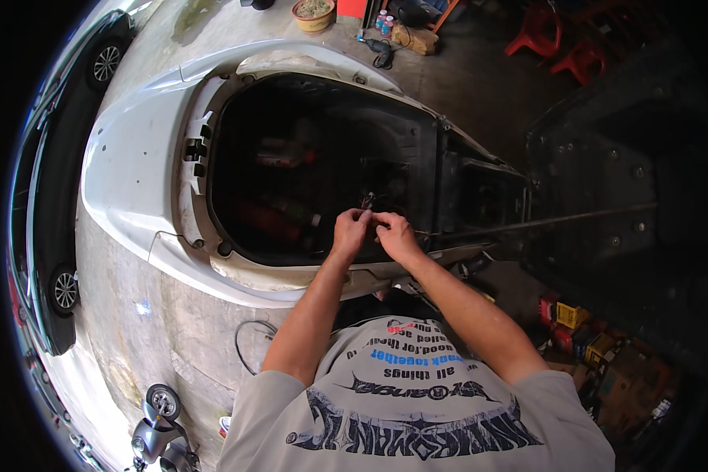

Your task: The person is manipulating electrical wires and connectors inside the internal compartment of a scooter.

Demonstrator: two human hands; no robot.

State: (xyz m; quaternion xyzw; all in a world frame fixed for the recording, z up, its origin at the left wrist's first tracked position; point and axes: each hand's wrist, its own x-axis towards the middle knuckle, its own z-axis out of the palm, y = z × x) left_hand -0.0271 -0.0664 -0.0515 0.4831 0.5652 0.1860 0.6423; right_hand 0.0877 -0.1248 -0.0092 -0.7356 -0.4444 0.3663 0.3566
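Over the open storage compartment [346, 102] of a white scooter [134, 149], my two hands come together near its near rim. My left hand [352, 232] pinches thin wires [369, 199], whose reddish and dark ends stick up beyond the fingertips. Close against it, my right hand [397, 236] is closed in a pinch too; what lies between its fingers is too small to make out. Deep in the dark compartment lie a bottle with a red part [287, 153] and a reddish container [279, 220] with a pale cap.
The raised seat [606, 197] stands to the right, with a thin rod [558, 221] running to it. A corded power tool [380, 53] lies on the floor beyond. Boxes [572, 316] are piled at lower right. Red stools [536, 33] stand far right; a dark car [63, 189] is left.
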